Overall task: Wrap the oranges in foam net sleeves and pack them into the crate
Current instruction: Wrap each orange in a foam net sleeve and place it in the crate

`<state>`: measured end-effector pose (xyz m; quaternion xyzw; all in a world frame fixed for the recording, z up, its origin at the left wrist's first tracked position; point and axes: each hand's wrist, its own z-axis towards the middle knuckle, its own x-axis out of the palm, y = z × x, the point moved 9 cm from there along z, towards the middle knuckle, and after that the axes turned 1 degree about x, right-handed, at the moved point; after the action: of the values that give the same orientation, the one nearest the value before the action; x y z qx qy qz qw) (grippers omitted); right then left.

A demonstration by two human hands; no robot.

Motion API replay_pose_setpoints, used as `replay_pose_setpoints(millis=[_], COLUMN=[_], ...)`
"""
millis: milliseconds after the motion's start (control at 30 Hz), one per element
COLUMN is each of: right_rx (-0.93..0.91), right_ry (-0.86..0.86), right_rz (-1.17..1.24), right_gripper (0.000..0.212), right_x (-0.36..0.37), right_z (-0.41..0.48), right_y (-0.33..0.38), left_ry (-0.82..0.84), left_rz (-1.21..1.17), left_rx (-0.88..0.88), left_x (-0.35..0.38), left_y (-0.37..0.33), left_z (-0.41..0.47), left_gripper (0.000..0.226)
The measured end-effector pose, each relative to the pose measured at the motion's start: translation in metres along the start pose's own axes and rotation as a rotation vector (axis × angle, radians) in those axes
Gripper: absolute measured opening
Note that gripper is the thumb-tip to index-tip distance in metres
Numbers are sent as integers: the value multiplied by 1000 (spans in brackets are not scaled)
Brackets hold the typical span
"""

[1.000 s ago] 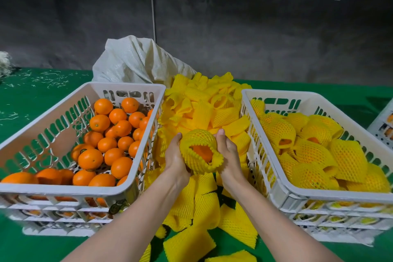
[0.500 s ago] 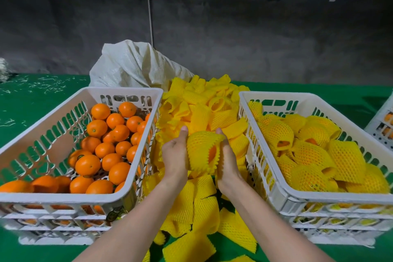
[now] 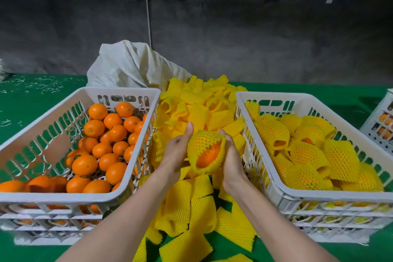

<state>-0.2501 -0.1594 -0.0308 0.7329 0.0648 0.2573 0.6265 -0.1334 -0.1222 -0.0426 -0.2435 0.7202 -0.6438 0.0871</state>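
Observation:
Between two crates I hold an orange in a yellow foam net sleeve; the fruit shows through the sleeve's open end, which faces me. My left hand holds its left side with the thumb up, and my right hand grips its right side. The left white crate holds several bare oranges. The right white crate holds several sleeved oranges. Loose yellow sleeves are heaped between the crates and spill toward me.
Both crates sit on stacked crates on a green table. A white woven sack lies behind the sleeve heap. Another crate with fruit shows at the far right edge. A dark wall stands behind.
The sleeved orange has turned in my hands: its open end pointed sideways half a second ago and now faces me, showing more fruit. Both hands stay on it.

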Motion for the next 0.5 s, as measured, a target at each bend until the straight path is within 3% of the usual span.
replay_pose_setpoints(millis=[100, 200, 300, 433, 500], right_rx=[-219, -461, -579, -765, -807], right_ry=[-27, -7, 33, 120, 103], right_rz=[-388, -776, -825, -858, -845], right_gripper=[35, 26, 26, 30, 33], right_x=[-6, 1, 2, 5, 1], right_z=[-4, -10, -12, -21, -23], right_y=[25, 41, 52, 61, 64], left_ry=[183, 347, 389, 536, 545], left_rz=[2, -19, 14, 167, 269], left_rx=[-309, -353, -348, -344, -295], left_x=[10, 29, 31, 34, 34], left_y=[13, 8, 3, 0, -2], left_z=[-11, -21, -27, -40, -40], left_gripper=[68, 55, 53, 95, 89])
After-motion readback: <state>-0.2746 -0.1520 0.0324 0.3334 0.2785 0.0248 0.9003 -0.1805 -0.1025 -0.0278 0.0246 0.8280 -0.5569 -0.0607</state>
